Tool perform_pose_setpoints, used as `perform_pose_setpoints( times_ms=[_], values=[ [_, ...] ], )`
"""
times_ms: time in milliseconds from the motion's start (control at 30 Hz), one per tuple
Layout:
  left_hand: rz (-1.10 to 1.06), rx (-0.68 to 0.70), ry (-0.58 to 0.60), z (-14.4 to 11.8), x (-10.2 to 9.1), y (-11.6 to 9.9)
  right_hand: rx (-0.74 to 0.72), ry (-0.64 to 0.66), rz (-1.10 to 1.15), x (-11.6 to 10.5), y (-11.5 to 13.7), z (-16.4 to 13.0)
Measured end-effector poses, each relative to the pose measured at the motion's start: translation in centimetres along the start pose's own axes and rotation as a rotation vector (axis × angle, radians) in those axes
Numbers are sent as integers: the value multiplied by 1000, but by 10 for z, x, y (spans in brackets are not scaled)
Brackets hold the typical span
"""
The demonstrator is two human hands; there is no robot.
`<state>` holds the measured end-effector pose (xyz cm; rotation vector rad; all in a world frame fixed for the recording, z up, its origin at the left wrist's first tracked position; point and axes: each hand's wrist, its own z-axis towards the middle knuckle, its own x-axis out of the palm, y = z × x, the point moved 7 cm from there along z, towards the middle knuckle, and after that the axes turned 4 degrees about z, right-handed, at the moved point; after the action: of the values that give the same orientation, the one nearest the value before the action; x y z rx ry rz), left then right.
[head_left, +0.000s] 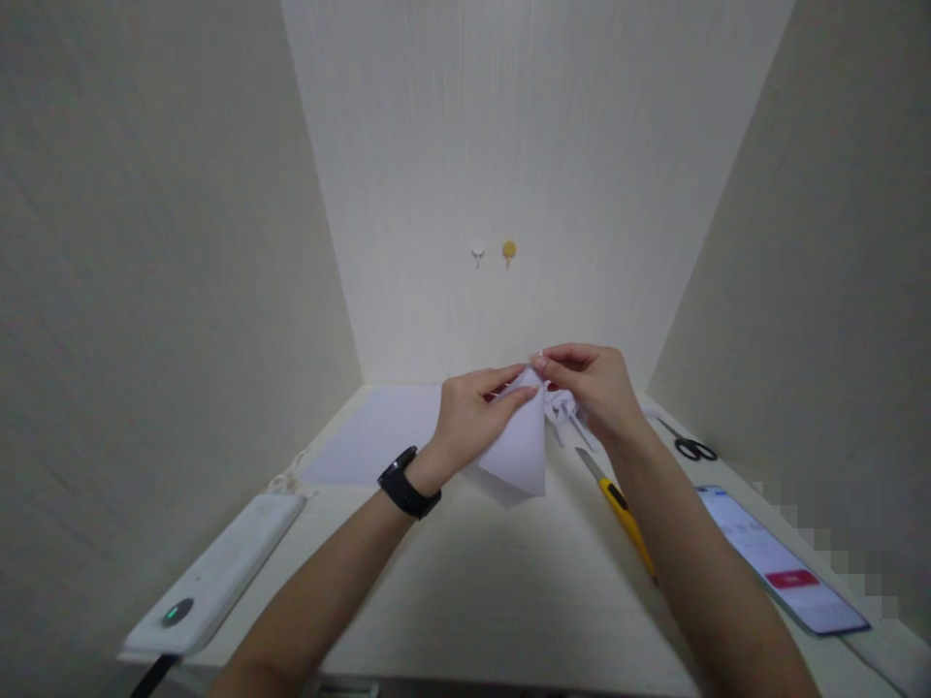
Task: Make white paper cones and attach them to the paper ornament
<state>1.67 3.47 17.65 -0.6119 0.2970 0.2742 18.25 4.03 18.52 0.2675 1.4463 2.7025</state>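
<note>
A folded piece of white paper (520, 451) is held up above the table, its lower corner hanging down. My left hand (476, 412) grips it from the left, thumb on the near face and fingers behind. At the paper's top point, my right hand (593, 383) pinches the tip between thumb and forefinger. Just behind and below my right hand lie white folded paper pieces (563, 412), partly hidden. A yellow utility knife (618, 509) rests on the table beside my right forearm, blade pointing away.
White paper sheets (378, 431) lie at the back left of the table (465, 591). A white power bank-like box (218, 572) sits at the left edge. To the right are black-handled scissors (690, 448) and a lit phone (786, 562). Two hooks (509, 250) hang on the back wall.
</note>
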Motion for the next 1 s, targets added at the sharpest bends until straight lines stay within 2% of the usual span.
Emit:
perform_pose_setpoints(
  times_ms=[200,300,400,500,633,833,1000],
  values=[
    [-109,-150,-99,-1,-3,8,-86,-16,-25,9,-1,-4],
    [-170,-221,-172,-1,-8,12,-151,60,-78,20,-4,-7],
    [-182,-227,-231,-1,-12,14,-203,123,-212,31,-8,-13],
    [-164,-175,-263,-2,-13,12,-258,75,-313,35,-9,-19],
    [-90,-32,-268,-2,-14,3,-295,-21,-320,36,-10,-25],
    [25,154,-256,-3,-15,-7,-314,-50,-196,32,-6,-23],
    [52,236,-215,-4,-12,-13,-250,-71,-23,20,2,-14]
  ],
)
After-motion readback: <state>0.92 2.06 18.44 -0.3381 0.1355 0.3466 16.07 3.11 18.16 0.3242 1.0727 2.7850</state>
